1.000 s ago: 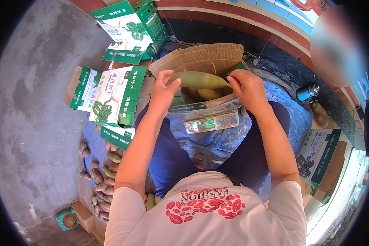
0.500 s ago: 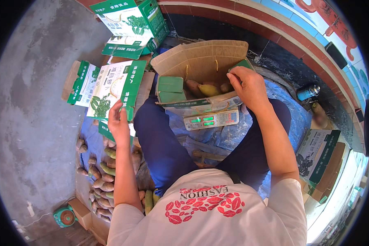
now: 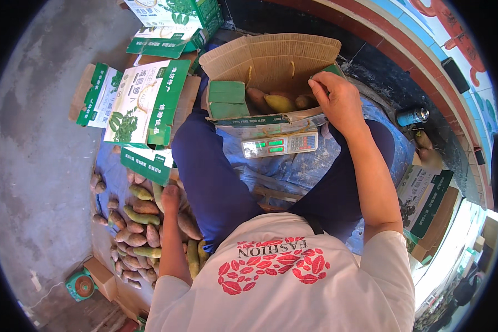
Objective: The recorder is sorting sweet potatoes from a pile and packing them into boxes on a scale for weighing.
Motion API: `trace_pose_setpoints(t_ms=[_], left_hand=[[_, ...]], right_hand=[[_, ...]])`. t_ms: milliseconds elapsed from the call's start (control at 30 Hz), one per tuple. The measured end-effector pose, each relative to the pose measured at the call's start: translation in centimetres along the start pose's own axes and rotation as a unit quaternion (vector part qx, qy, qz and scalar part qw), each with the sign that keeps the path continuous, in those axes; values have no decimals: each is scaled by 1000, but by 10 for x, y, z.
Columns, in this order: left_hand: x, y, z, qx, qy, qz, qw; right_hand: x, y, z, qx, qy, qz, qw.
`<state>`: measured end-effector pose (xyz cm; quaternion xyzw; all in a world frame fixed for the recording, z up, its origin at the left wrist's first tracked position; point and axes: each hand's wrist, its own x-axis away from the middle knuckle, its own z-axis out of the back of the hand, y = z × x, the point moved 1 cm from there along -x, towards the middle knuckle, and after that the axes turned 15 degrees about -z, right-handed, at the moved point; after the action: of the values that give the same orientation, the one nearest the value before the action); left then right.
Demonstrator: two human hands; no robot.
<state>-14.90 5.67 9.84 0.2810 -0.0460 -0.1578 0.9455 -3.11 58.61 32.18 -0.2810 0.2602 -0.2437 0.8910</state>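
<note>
Purple-brown sweet potatoes (image 3: 141,227) are lying heaped on the ground at the person's left, where the left hand (image 3: 170,198) is reaching down among them, fingers loosely curled on the pile and gripping nothing that shows. Further right, the right hand (image 3: 337,99) is resting on the rim of an open cardboard box (image 3: 271,61) holding more tubers, atop a digital scale (image 3: 279,145); whether it is clasping anything cannot be told.

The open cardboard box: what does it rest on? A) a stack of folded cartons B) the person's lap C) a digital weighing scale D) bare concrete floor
C: the open cardboard box sits on a digital weighing scale, whose lit display panel shows just under the box's front edge.
</note>
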Motion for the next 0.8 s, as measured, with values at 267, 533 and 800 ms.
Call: trace_pose_setpoints(t_ms=[267, 533, 800], left_hand=[[65, -84, -71, 3, -163, 100, 982], [77, -160, -130, 154, -127, 97, 975], [27, -55, -116, -30, -207, 65, 976]], right_hand=[[0, -1, -2, 11, -16, -7, 1000], [-2, 1, -7, 24, -16, 3, 1000], [3, -3, -9, 59, -83, -26, 994]])
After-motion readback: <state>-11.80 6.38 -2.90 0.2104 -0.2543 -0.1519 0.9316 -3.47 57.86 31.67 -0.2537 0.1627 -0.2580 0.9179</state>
